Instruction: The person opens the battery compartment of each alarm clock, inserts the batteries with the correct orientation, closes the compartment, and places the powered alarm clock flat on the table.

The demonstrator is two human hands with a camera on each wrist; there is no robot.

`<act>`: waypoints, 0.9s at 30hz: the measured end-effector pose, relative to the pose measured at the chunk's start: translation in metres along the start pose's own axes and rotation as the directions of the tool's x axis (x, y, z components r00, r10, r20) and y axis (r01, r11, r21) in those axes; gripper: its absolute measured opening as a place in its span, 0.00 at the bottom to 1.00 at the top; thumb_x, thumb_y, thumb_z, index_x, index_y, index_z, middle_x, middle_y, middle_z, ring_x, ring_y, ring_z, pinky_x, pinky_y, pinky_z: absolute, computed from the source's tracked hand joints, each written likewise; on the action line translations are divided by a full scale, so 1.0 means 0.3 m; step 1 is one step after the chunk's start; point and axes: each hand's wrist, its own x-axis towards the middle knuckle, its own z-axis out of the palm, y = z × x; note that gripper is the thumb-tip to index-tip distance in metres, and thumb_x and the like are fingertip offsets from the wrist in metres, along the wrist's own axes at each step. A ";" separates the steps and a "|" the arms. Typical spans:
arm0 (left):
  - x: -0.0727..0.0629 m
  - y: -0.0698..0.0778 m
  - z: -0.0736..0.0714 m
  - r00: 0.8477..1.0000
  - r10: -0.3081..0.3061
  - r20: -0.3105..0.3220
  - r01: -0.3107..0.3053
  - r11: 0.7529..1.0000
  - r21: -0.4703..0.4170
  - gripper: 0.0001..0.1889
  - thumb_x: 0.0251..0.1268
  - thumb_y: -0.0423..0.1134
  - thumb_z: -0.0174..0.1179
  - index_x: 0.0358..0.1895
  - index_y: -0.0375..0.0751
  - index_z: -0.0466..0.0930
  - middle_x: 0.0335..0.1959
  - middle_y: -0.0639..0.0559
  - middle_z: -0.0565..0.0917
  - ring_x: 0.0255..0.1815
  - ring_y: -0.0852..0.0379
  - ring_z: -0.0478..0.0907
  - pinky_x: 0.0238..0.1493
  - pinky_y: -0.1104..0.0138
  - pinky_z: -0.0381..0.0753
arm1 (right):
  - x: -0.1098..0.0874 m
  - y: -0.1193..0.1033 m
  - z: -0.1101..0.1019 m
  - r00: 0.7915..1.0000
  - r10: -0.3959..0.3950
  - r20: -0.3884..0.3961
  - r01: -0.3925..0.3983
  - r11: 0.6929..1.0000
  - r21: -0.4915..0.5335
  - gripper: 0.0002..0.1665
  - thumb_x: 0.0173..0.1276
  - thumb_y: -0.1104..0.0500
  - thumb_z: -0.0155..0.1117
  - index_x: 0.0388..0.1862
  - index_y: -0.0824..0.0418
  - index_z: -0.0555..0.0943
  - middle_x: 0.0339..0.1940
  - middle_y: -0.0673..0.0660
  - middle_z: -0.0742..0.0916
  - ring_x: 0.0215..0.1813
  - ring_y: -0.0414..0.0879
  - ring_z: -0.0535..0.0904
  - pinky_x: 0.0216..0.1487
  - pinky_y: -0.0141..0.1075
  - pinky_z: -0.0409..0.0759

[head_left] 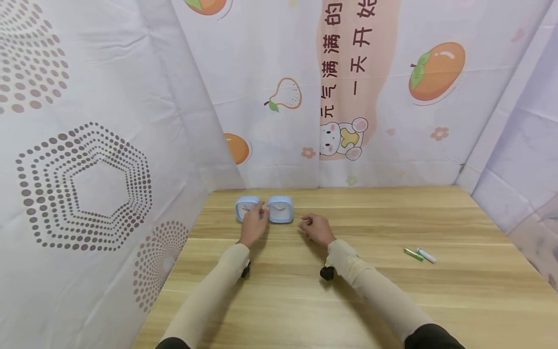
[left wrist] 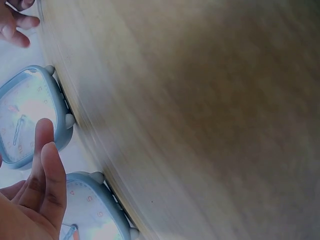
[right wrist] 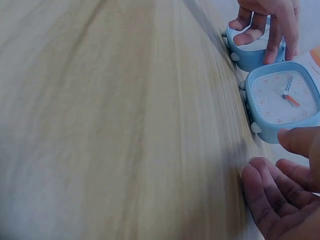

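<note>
Right clock (head_left: 280,211) upright, far left on the table (head_left: 479,291), squarish, no clear long axis. My left hand (head_left: 255,225) is nearer, just left, fingers loose before the left clock (head_left: 240,209); my right hand (head_left: 318,229), right and apart, relaxed. Neither grips anything.

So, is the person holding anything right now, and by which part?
Nothing appears held. The left hand is at the two blue clocks, not closed round either, though it may touch one; the right hand is empty.
</note>
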 end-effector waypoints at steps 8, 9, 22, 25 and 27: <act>0.001 0.001 0.006 1.000 0.016 0.016 -0.016 1.000 -0.012 0.22 0.80 0.44 0.56 0.68 0.35 0.77 0.51 0.38 0.87 0.52 0.40 0.84 0.56 0.45 0.80 | 0.039 -0.018 0.040 0.999 -0.039 0.004 0.039 0.999 -0.020 0.26 0.72 0.61 0.69 0.65 0.70 0.79 0.45 0.61 0.89 0.28 0.44 0.82 0.27 0.35 0.81; 0.001 0.001 0.007 1.000 0.013 0.016 -0.013 1.000 -0.012 0.22 0.79 0.44 0.56 0.67 0.35 0.77 0.51 0.38 0.87 0.52 0.40 0.84 0.56 0.46 0.80 | 0.042 -0.021 0.045 0.999 -0.038 0.008 0.038 0.999 -0.015 0.26 0.72 0.60 0.70 0.66 0.69 0.79 0.45 0.61 0.89 0.28 0.44 0.82 0.27 0.35 0.81; 0.005 0.006 0.006 0.999 0.011 0.039 -0.012 0.999 0.035 0.20 0.79 0.45 0.57 0.65 0.37 0.79 0.46 0.42 0.87 0.48 0.43 0.84 0.50 0.49 0.81 | 0.062 -0.014 0.063 1.000 0.024 0.015 -0.026 0.994 0.104 0.23 0.70 0.56 0.72 0.57 0.68 0.80 0.54 0.65 0.87 0.30 0.46 0.84 0.28 0.37 0.83; 0.009 0.009 0.000 0.997 0.032 0.064 -0.035 0.998 0.058 0.21 0.80 0.43 0.57 0.67 0.37 0.78 0.47 0.41 0.87 0.47 0.45 0.84 0.50 0.49 0.82 | 0.064 -0.010 0.059 1.000 0.023 0.016 -0.025 0.993 0.117 0.19 0.70 0.57 0.72 0.53 0.68 0.80 0.54 0.66 0.87 0.29 0.47 0.84 0.27 0.38 0.83; 0.011 0.013 -0.005 0.996 0.037 0.080 -0.042 0.997 0.065 0.21 0.80 0.43 0.57 0.68 0.36 0.77 0.46 0.41 0.87 0.44 0.46 0.85 0.51 0.49 0.82 | 0.066 -0.008 0.057 0.999 0.034 0.010 -0.035 0.992 0.123 0.17 0.70 0.57 0.73 0.50 0.67 0.81 0.51 0.66 0.88 0.29 0.47 0.84 0.28 0.38 0.83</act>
